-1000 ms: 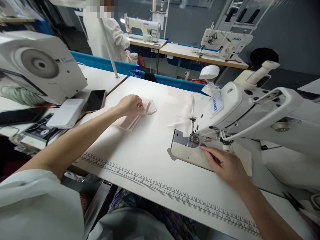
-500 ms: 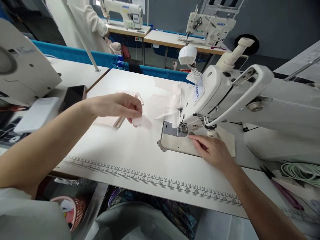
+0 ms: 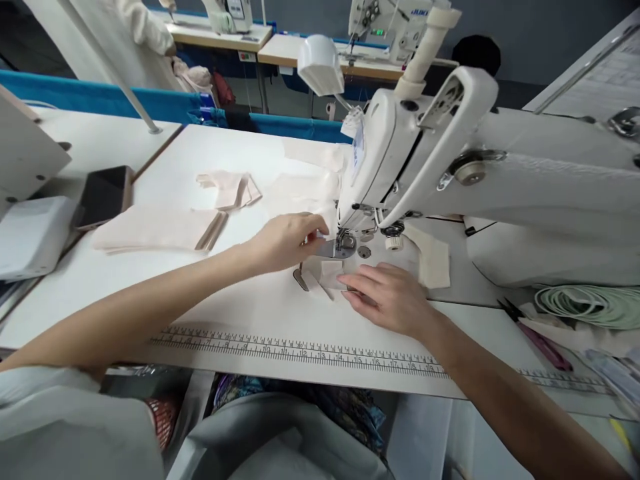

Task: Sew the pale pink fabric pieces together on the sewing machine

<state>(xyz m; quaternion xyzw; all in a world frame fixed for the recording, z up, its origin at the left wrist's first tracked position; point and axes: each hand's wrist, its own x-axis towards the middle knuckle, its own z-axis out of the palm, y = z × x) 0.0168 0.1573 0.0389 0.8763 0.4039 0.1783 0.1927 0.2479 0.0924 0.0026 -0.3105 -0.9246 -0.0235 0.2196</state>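
My left hand (image 3: 293,241) is beside the presser foot (image 3: 344,241) of a white sewing machine (image 3: 385,147). Its thumb and fingers are drawn together over the metal plate; whatever lies between them is hidden. In front of the plate, a small pale fabric piece (image 3: 331,273) lies on the machine bed, with a narrow strip (image 3: 317,285) at its left. My right hand (image 3: 387,297) reaches in from the right, fingers stretched and apart, tips touching or very close to the piece's right edge.
Left of the machine lie stacked pale fabric pieces (image 3: 155,228), a folded piece (image 3: 233,188) and a phone (image 3: 105,197). A printed ruler (image 3: 300,350) runs along the front edge. Purple-handled snips (image 3: 545,343) and coiled green cord (image 3: 590,305) are at right. A person's sleeve (image 3: 145,27) shows behind.
My left hand has moved right to the presser foot. A small fabric piece now lies in front of the plate. My right hand has come toward the front edge. The view has shifted right.
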